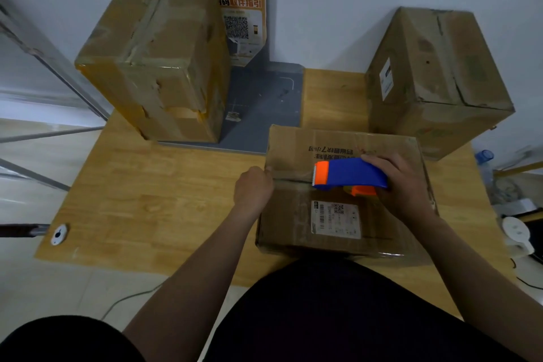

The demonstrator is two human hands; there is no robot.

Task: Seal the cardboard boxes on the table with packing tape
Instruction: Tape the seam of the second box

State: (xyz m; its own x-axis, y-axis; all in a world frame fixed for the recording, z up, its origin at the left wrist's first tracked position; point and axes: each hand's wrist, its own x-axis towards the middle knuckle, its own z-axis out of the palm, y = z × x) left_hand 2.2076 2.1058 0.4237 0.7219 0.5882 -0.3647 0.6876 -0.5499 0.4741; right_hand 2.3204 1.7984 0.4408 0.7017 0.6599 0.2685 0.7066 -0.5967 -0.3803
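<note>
Low cardboard box (338, 214) sits at near edge of wooden worktop (164, 203), centre seam running left to right. Right hand (405, 185), fingers clamped round blue and orange tape dispenser (349, 174), holds it on the seam, orange toothed end pointing left. Left hand (254, 189) rests at the seam's left end, fingers curled; whether they pinch anything, cannot tell. Tall taped box (152, 62) stands rear left, another box (437, 79) rear right, well apart.

Wooden table (164, 200), left box (155, 62), right box (435, 82), flat box (288, 214) (nearest), grey base (261, 114)
</note>
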